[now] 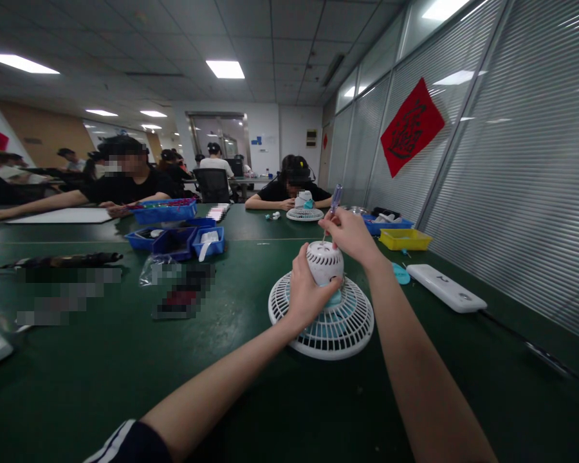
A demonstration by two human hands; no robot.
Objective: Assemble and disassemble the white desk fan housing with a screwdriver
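Observation:
A white fan head (321,334) lies grille down on the green table, its rounded motor housing (326,260) pointing up. Light blue blades show through the grille slots. My left hand (309,286) is wrapped round the side of the housing, thumb toward the front. In my right hand (345,231) is a screwdriver (336,198) with a clear purple handle, held upright. Its shaft runs down to the top of the housing; the tip's exact seat is too small to make out.
Right of the fan lie a light blue round part (400,274), a white oblong base (446,287) with a black cable, and a yellow bin (405,240). Blue bins (176,243) stand left, near a dark electric driver (70,260). Across the table a person works at another fan (305,214).

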